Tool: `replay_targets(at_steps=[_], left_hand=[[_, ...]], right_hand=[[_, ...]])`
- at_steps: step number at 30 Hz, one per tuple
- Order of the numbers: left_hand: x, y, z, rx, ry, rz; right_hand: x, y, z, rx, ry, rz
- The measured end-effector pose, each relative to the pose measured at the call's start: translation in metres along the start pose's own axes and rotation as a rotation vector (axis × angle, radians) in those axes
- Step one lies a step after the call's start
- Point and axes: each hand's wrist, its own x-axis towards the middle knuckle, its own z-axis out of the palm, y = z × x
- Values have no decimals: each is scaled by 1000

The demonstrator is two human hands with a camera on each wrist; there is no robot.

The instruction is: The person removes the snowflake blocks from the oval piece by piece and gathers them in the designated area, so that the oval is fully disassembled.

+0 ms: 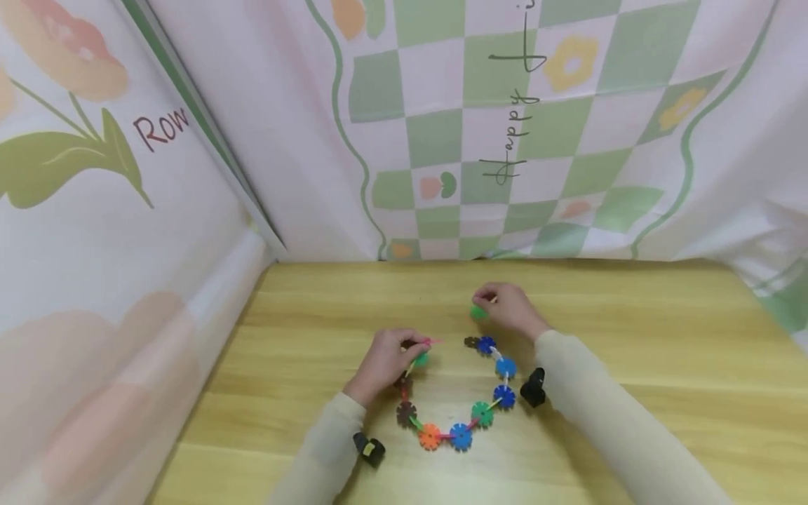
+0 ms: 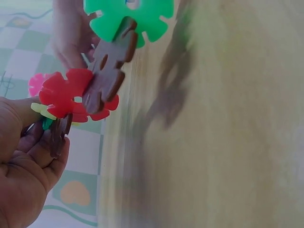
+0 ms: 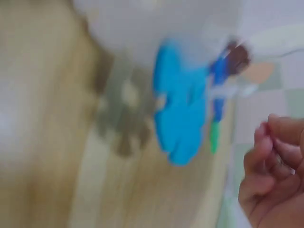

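Observation:
A chain of notched plastic snowflake discs [image 1: 461, 437] curves in a horseshoe on the table, with blue, orange, brown and green pieces. My left hand [image 1: 385, 361] pinches its left end, near a pink disc [image 1: 434, 341] and a green disc [image 1: 420, 358]. Close up in the left wrist view, red [image 2: 61, 97] and brown [image 2: 111, 66] discs slot together beside the left hand [image 2: 23, 166]. My right hand [image 1: 511, 306] is over another green disc [image 1: 479, 313], its fingertips together; whether they hold something is unclear. A brown disc [image 1: 470, 342] ends the chain's right side.
The chain stands on a wooden table [image 1: 631, 337]. A green-and-white checked cloth [image 1: 435, 133] hangs behind it, and a flowered panel [image 1: 126, 245] borders the left. Black wrist cameras [image 1: 534, 388] sit at both sleeves. The right wrist view is blurred.

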Motion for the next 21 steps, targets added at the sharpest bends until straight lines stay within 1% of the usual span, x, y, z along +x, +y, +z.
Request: replay_targets(at_steps=[3,6,9,12,16,21], left_hand=[[1,1,-4,0,1,10],[2,1,-8,-2,10,29],[4,1,-10,-13,18,47],[4,1,-9,-21,17,64],[2,3,-6,-21,9,72],[0,4,-3,-30,1,78]], right_hand=[[-13,-16,2,68,-71,-85],[-24,-31,6,91,-150,-164],[-31,-41,13,92,-172,-234],[-35,-45,21,98,-153,-295],[-40,-48,30,121,-112,-312],[-43,-50,38,149,-102,-278]])
